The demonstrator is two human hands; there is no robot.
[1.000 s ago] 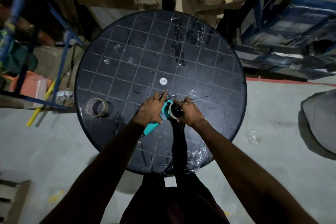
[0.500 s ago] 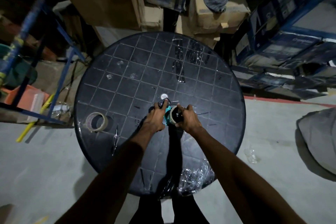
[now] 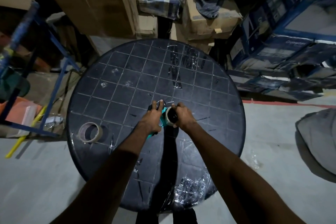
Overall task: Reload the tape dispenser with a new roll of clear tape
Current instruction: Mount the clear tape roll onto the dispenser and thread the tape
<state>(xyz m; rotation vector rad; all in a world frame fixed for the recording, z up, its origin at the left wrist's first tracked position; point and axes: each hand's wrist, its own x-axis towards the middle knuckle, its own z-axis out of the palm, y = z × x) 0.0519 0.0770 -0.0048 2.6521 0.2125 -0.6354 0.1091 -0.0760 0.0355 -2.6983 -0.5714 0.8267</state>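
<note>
Teal dispenser (image 3: 162, 121) in left hand (image 3: 151, 121) — tape roll (image 3: 170, 118) in right hand (image 3: 183, 116) grip

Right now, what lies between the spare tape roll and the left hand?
In the head view, only bare table separates the spare tape roll from the left hand.

The left hand (image 3: 151, 120) covers most of the teal tape dispenser (image 3: 163, 121), so only slivers of its body and the dark metal front end show. The right hand (image 3: 182, 116) wraps the far side of the tape roll (image 3: 170, 117), hiding how the roll sits on the dispenser. Whether any tape is threaded is too small and dim to tell. Both forearms run off the bottom edge
</note>
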